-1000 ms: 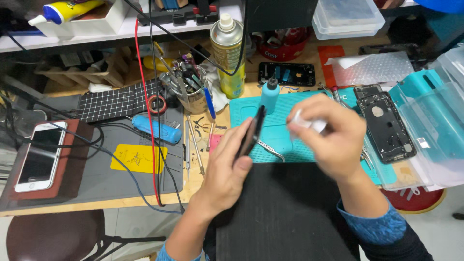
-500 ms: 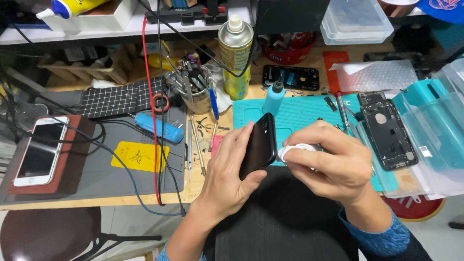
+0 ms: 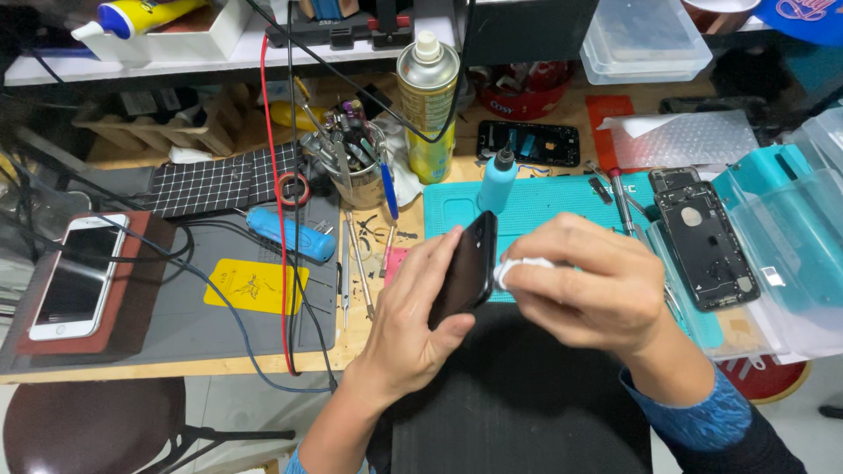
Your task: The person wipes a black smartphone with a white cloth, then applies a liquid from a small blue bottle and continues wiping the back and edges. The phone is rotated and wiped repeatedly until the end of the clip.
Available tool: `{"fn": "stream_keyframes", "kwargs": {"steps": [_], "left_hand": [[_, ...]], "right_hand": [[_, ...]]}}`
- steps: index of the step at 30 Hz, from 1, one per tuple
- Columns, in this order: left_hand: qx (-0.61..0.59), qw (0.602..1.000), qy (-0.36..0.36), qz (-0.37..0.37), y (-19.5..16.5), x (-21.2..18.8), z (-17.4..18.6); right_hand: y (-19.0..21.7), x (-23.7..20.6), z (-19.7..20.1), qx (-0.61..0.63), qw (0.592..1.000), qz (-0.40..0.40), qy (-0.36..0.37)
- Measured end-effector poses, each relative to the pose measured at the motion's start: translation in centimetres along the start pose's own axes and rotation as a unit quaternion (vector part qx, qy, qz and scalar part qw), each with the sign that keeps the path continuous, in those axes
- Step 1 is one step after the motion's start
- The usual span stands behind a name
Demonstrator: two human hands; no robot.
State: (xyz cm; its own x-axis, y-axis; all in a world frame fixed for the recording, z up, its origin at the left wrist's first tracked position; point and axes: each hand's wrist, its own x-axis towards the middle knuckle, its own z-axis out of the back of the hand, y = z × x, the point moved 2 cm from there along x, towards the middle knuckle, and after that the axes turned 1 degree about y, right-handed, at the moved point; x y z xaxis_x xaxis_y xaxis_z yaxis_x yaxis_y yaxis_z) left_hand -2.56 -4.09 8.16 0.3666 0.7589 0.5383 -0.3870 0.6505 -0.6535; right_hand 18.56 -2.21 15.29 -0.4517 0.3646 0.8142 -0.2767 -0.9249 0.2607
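Observation:
My left hand grips a black phone, held upright and tilted over the front edge of the teal work mat. My right hand pinches a small white wipe and presses it against the phone's right face. Both hands meet over a black pad lying in front of me.
A small teal bottle and a yellow spray can stand behind the phone. A tool cup sits left of them. An opened phone body lies right, a white phone far left, with cables, a blue tool and a yellow card.
The phone has turned from edge-on toward a more face-on tilt and dropped slightly. My right hand has come down from above the mat and now presses the wipe against the phone.

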Motion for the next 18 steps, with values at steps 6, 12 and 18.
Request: {"fn": "stream_keyframes", "kwargs": {"steps": [6, 12, 18], "left_hand": [[-0.032, 0.999, 0.009, 0.001, -0.2, -0.4, 0.1], [-0.025, 1.0, 0.009, 0.008, 0.2, 0.0, 0.0], [0.013, 1.0, -0.001, 0.0, 0.4, 0.1, 0.2]], "right_hand": [[-1.3, 0.6, -0.3, -0.04, 0.999, -0.009, -0.009], [0.2, 0.3, -0.2, 0.005, 1.0, 0.014, 0.01], [-0.2, 0.4, 0.0, 0.002, 1.0, 0.02, 0.02]]}}
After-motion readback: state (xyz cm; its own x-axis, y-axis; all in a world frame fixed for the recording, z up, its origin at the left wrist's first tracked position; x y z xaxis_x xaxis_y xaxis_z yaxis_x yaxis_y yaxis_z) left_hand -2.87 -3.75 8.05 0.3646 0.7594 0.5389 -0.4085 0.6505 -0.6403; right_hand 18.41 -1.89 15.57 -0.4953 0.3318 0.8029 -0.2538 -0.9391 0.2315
